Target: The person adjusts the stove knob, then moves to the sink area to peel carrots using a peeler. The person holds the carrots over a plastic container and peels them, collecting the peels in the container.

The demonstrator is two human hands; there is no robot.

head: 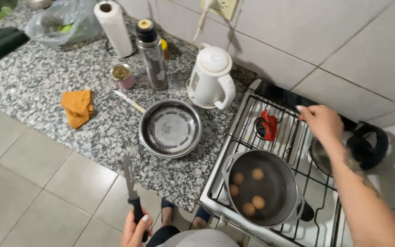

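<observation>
Counter: speckled grey granite worktop [37, 77] against pale wall tiles, white gas stove [270, 231] at its right end; every place below is taken from the pot.
Pot: grey saucepan [285, 174] on the near left grate of the stove, five brown eggs [258, 174] in water inside.
Left hand: my left hand [136, 228], left of and below the pot, closed round the black handle of a knife [129, 183]; its long axis runs away from me, blade tip toward the counter edge.
Right hand: my right hand [322, 121], beyond the pot and the nearer of the two to it, fingers loosely curled over the back grate, holding nothing.
Red piece: small red thing [269, 124] on the burner behind the pot, just left of my right hand.
Steel bowl: empty round bowl [170, 129], left of the pot.
Kettle: white electric kettle [211, 77], far left behind the pot.
Flask: steel cylinder flask [152, 55], dark cap, grey patterned label.
Paper roll: white upright roll [114, 27], beyond the flask.
Cloth: orange folded cloth [77, 107], farthest left.
</observation>
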